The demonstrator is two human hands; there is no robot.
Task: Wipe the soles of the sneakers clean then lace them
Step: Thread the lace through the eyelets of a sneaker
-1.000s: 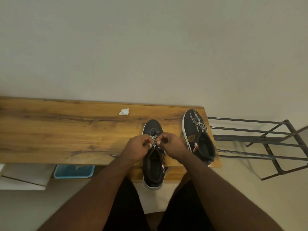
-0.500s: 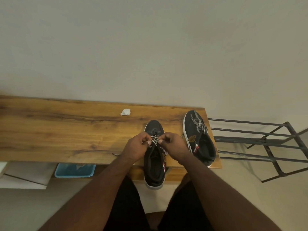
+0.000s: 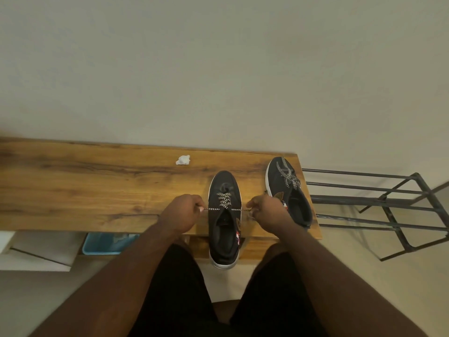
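A black sneaker (image 3: pixel 224 237) with a white sole lies toe-away on the wooden table (image 3: pixel 97 190), its heel overhanging the front edge. A black-and-white speckled lace (image 3: pixel 224 201) crosses its eyelets, and both ends run out taut sideways. My left hand (image 3: pixel 182 212) pinches the left end beside the shoe. My right hand (image 3: pixel 266 210) pinches the right end on the other side. A second black sneaker (image 3: pixel 289 190), laced, lies near the table's right end. A crumpled white wipe (image 3: pixel 182 160) sits near the back edge.
A dark metal rack (image 3: pixel 388 205) stands right of the table. A light blue tray (image 3: pixel 107 243) and a white shelf (image 3: pixel 36 251) sit under the table at the left. A plain wall rises behind. My knees are below the table's front edge.
My hands were together over the shoe's middle; they have moved apart, one to each side, and the lace ends now stretch taut across the sneaker.
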